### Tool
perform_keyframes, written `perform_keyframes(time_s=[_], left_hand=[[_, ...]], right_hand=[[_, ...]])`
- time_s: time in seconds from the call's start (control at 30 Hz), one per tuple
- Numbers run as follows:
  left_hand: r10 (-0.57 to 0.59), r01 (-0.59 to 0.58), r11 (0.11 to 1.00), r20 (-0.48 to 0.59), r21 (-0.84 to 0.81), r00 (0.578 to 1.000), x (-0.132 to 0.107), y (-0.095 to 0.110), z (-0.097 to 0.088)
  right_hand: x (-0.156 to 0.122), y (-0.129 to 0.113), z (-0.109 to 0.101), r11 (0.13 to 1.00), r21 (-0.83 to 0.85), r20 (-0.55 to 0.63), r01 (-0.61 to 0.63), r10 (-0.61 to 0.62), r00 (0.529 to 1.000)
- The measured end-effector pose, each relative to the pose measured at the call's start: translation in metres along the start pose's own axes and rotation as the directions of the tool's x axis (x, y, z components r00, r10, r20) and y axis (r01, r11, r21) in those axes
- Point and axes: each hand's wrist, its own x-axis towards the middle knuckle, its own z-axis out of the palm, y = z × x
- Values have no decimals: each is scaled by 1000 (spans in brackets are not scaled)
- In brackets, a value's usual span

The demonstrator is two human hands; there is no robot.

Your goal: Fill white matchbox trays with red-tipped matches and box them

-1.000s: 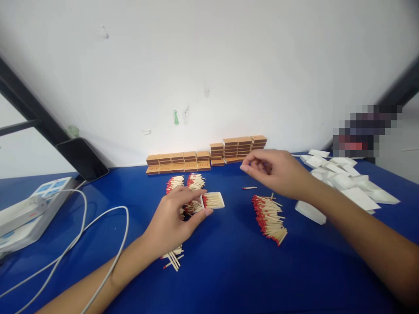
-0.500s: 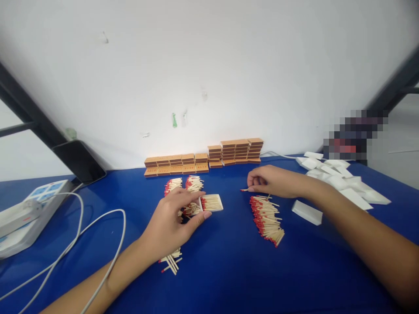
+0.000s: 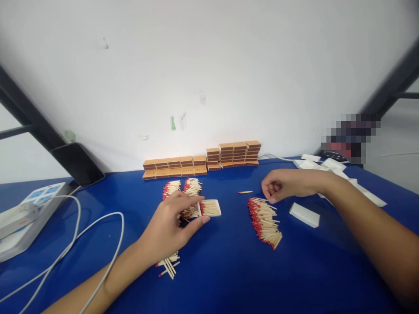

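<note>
My left hand (image 3: pixel 173 222) grips a white matchbox tray (image 3: pixel 218 213) by its left end, between thumb and fingers. Red-headed matchsticks (image 3: pixel 208 207) lie side by side inside it. Curled at the top of a large matchstick pile (image 3: pixel 264 222) is my right hand (image 3: pixel 279 185), its thumb and fingertips closed on the pale end of a matchstick (image 3: pixel 260 199). One single matchstick (image 3: pixel 245 192) lies alone on the blue table, left of that hand. More matchstick heaps (image 3: pixel 192 187) sit behind and under my left hand, partly hidden by it.
Orange matchboxes (image 3: pixel 233 152) stand stacked in a row along the wall. At right are a lone white tray (image 3: pixel 304 214) and a heap of white trays (image 3: pixel 330 168), partly behind my right arm. A power strip (image 3: pixel 36 213), white cable (image 3: pixel 121 231) and black phone (image 3: pixel 78 163) are left.
My right hand has let go of one matchstick, leaving it on the table, and has moved right to the top of the pile. The left hand still holds the tray.
</note>
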Motion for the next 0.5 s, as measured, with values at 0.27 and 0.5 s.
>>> perform_keyframes(time_s=[0.27,0.5], left_hand=[[10,-10,1000,-8,18,1000,2,0,0],[0,0,1000,-6,4,1000,1,0,0]], right_hand=[[3,-24,6,996,25,-218,86,-78,973],[17,-25,22,999,-13,-194,39,-41,980]])
